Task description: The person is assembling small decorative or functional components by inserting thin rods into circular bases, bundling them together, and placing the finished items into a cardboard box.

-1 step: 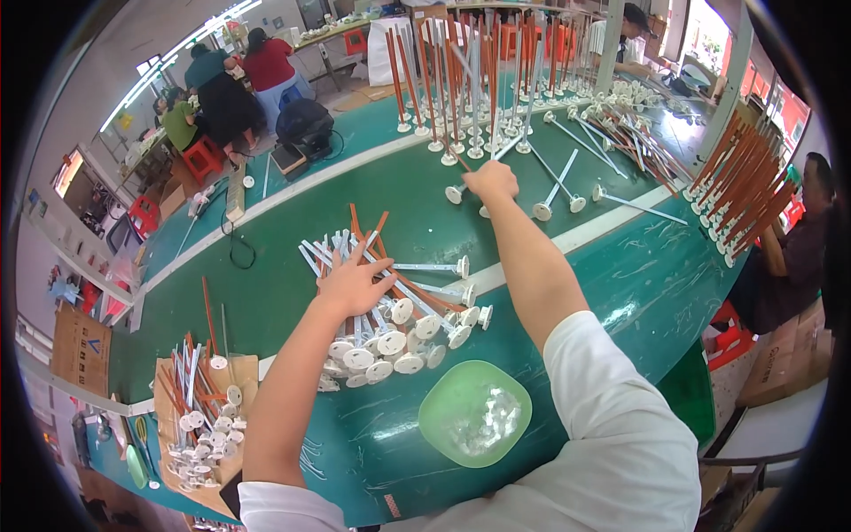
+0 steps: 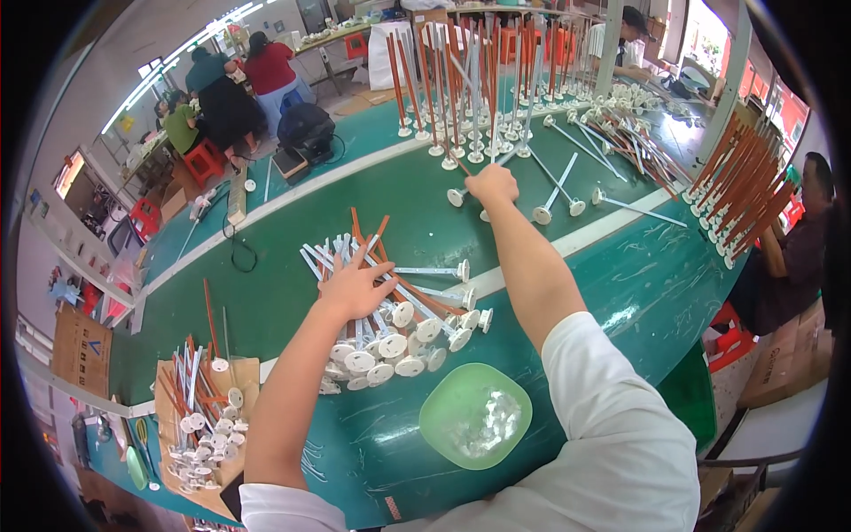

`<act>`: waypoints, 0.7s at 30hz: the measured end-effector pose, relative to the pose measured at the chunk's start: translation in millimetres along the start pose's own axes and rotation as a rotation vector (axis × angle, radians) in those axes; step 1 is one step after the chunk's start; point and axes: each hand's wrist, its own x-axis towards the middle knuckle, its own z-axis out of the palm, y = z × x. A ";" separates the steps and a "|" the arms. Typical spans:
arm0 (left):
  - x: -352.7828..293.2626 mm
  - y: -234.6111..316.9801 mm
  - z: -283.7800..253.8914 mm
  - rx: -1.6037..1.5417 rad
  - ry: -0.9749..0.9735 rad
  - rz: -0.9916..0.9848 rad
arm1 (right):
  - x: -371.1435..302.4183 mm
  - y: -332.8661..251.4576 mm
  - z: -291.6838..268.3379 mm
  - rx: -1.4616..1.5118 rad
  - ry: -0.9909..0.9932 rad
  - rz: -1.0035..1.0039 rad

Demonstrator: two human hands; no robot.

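Green table [image 2: 275, 293], cluttered

Rod pile [image 2: 388, 346] w/ white round ends lies mid-table; L hand [image 2: 355, 288] rests on it, fingers spread. R hand [image 2: 493, 183], farther out, has fingers curled nr standing rods [image 2: 475, 97]; can't tell if gripping one. Green bowl [image 2: 438, 403] nr pile.

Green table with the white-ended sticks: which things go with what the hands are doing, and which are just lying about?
Goes with the hands:
silver and brown sticks with round white ends, under the left hand
upright brown and silver sticks on white discs, near the right hand

Probably just lying about:
soft-looking black bundle
brown cardboard box
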 end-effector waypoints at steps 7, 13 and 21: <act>3.9 -9.6 6.7 -0.062 -0.024 -0.020 | 7.2 11.4 -3.3 0.121 -0.009 0.041; 2.5 -9.1 5.6 -0.082 -0.015 -0.016 | 9.7 29.2 -14.1 0.316 0.088 -0.011; -21.8 10.2 -19.3 0.042 0.196 0.015 | -13.5 46.6 -73.5 0.434 0.256 -0.440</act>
